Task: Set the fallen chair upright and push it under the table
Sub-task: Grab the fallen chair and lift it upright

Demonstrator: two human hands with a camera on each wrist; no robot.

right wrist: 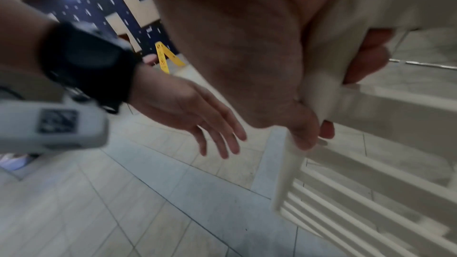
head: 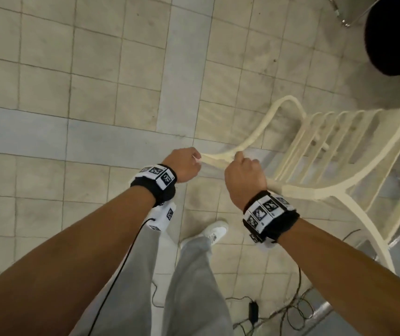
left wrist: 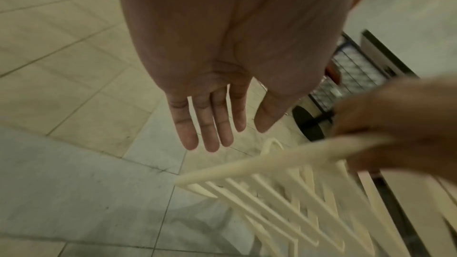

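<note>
The chair (head: 334, 151) stands on the floor (head: 73, 93) at 2 o'clock of the person's shoe (head: 216, 230). The right hand (head: 243, 177) grips its top rail; the left hand (head: 185, 164) is just beside it at 9 o'clock. Cables (head: 293, 311) lie at 5 o'clock.

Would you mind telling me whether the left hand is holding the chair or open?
Open. In the left wrist view the left hand shows straight, spread fingers clear of the chair; only the right hand grips its top rail.
</note>
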